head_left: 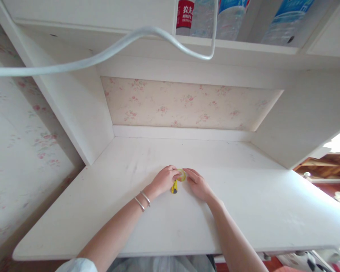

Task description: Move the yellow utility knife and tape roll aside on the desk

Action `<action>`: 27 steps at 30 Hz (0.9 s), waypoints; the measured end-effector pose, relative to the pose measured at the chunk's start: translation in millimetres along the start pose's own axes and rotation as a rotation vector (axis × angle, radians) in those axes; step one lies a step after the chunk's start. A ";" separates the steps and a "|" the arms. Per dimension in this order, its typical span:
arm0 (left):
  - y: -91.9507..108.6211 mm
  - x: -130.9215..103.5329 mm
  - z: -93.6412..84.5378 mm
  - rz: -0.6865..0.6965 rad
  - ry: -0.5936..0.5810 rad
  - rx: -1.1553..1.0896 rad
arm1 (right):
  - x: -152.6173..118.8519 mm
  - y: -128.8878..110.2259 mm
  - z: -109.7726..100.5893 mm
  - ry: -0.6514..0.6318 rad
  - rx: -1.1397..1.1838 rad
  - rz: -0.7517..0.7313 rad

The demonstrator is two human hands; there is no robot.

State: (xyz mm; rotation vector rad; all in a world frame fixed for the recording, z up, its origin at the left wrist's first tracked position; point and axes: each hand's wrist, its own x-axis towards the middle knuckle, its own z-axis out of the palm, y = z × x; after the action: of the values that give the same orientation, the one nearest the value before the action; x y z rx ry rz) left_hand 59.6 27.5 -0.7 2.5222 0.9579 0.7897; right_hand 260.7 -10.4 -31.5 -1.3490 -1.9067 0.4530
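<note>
A small roll of clear, yellowish tape is on the white desk between my two hands. My left hand, with two silver bangles on its wrist, has its fingers closed on the roll's left side. Just under those fingers is a yellow utility knife with a dark end towards me; its upper end is partly hidden by the hand. To the right of the roll, my right hand lies low over the desk with its fingers stretched out, the fingertips at the roll's right edge.
The white desktop runs beneath a shelf unit with side panels. Plastic bottles stand on the shelf overhead. A thick white cable crosses the view high up. Floral wallpaper shows behind the desk and at the left.
</note>
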 end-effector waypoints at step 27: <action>-10.9 -46.8 -11.4 -0.117 -0.018 0.048 | -2.5 -6.6 -0.2 -0.044 -0.135 -0.032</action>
State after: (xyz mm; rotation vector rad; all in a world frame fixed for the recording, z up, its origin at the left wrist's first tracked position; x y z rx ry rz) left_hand 18.2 4.4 -14.6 2.4822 1.1194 0.7163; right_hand 257.0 -15.2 -28.0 -1.4026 -2.0229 0.3454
